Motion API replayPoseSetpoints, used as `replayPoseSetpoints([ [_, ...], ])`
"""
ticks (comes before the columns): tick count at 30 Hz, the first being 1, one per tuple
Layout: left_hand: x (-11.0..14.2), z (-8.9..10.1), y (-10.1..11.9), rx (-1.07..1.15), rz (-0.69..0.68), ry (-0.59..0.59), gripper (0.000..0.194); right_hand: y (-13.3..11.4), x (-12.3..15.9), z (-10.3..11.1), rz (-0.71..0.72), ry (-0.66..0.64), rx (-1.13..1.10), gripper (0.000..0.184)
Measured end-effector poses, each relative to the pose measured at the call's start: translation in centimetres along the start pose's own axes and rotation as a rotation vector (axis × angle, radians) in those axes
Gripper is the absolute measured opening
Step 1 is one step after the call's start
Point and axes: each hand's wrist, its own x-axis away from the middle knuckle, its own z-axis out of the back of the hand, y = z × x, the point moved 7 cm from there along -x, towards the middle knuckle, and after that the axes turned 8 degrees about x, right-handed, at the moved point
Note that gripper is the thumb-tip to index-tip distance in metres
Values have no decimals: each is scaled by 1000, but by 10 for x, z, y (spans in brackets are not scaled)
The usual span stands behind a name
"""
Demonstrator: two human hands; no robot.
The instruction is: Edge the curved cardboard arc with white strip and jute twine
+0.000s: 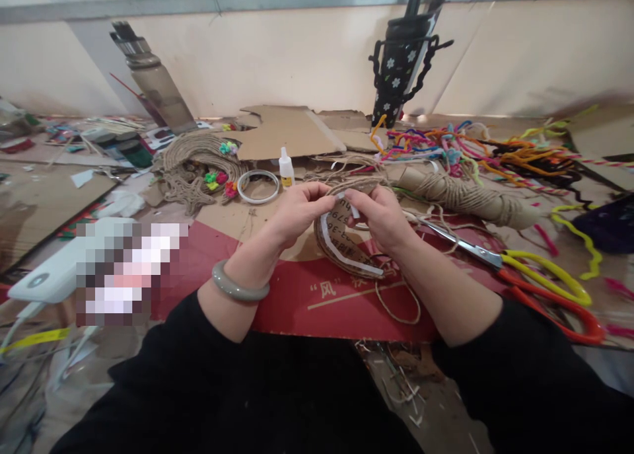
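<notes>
presently, the curved piece (347, 239) is in the middle of the frame, raised a little toward the wearer, with twine around its outer edge and printed cardboard on its face. a white strip (360, 266) follows the bend of this face. the left hand (300, 209) pinches the upper rim of the piece between thumb and fingers. the right hand (379, 216) has its thumb and fingertips pressed together on a short white tab (355, 211) near the same rim; whether this tab belongs to the strip, i cannot tell.

several things could go wrong, in my judgement. if the right hand would pull too sharply, the white strip may crease or tear, because it must follow a tight curve. if the left hand squeezes too strongly, the cardboard could bend. below the piece, a loose loop of twine (406, 322) lies over the red board (292, 308); a sleeve could catch it and drag the edging away. at the right of the frame, the scissors (490, 258) lie near the right forearm, so a careless elbow could push them.
</notes>
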Motion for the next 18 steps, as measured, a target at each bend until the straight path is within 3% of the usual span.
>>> replayPoseSetpoints([
  [18,-1,1,-4,29,28,-6,20,-2,-2,2,27,8,-16,14],
])
